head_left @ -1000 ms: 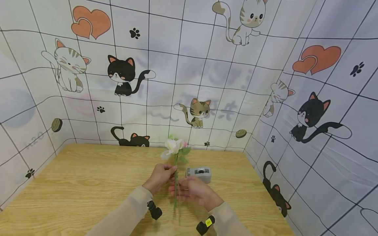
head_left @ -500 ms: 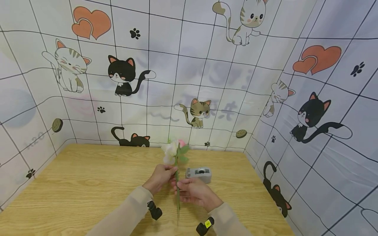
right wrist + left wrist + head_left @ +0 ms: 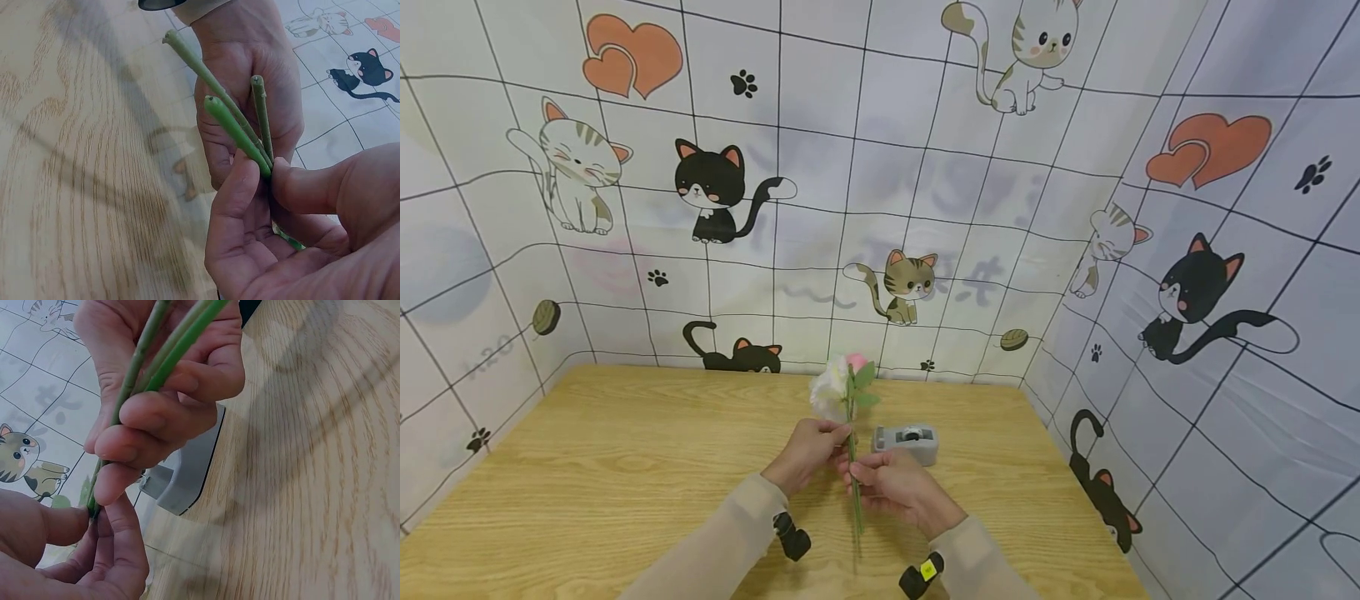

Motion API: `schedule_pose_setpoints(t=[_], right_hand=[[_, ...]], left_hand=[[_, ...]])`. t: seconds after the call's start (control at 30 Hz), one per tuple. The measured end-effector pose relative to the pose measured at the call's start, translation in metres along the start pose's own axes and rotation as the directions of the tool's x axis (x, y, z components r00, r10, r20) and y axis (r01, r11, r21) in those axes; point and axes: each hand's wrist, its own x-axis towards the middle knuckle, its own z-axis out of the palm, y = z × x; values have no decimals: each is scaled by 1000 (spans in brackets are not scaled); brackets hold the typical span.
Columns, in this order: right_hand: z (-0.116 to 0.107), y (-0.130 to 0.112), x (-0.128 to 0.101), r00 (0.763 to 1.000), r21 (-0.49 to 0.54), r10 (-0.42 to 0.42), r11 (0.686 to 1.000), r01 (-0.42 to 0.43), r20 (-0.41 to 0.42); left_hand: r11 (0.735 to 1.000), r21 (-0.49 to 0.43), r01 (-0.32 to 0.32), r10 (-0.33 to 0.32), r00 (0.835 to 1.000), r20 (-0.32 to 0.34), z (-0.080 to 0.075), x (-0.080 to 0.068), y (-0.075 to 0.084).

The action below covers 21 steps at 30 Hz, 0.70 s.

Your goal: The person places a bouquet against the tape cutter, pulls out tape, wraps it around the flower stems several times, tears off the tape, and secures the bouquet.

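Left wall: cat-print sheet; meets the table at its left edge.
Table: wood grain; broad bare surface left of the hands, narrower strip to their right.
Left hand: fingers curled, pinching the stems just under the blooms; thumb and fingertips meet on the green stalk in the left wrist view.
Stems: three green stalks bunched together, held roughly upright above the table centre, near its back edge; cut ends fan slightly apart in the right wrist view.
Blooms: white and pink heads with green leaves, above both hands, in front of the back wall; petals small and hard to separate.
Right hand: fingers closed round the stems below the left hand; thumb presses the stalks against the fingers.
Dispenser: grey tape holder on the table, just behind the right hand; its lower edge is hidden by that hand.
Right wall: same print; meets the table's right edge, well apart from the hands.
Wrist units: dark, on both sleeves; partly cut off at the frame bottom.
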Motion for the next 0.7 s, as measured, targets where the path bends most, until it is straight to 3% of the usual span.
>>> schedule_pose_setpoints(t=[0.27, 0.47, 0.7], right_hand=[[5, -2, -1, 994, -159, -84, 985, 71, -72], [8, -5, -3, 980, -300, -166, 945, 127, -109], [9, -7, -6, 959, -422, -254, 888, 182, -122]], left_hand=[[996, -91, 9, -5, 999, 45, 1, 2, -4], [991, -132, 31, -26, 999, 37, 3, 2, -3], [990, -143, 7, -8, 1000, -9, 6, 3, -3]])
